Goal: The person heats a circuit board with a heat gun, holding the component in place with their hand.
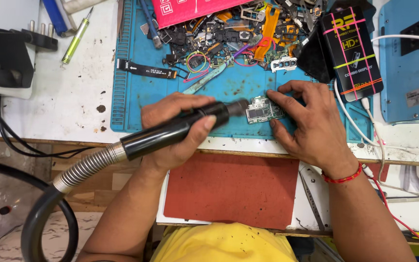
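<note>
My left hand (175,128) grips a black hot-air wand (180,130) with a silver corrugated hose; its nozzle points right at a small green circuit board (264,109). The board lies flat on a blue work mat (219,87). My right hand (306,121) pins the board's right edge between fingertips and thumb. A red thread bracelet circles my right wrist.
A heap of phone parts and flex cables (238,34) covers the mat's far side, with a black boxed display (352,53) at right. A pen-like screwdriver (76,39) lies at left. A rust-red pad (231,187) sits below the table edge. White cables (364,131) trail right.
</note>
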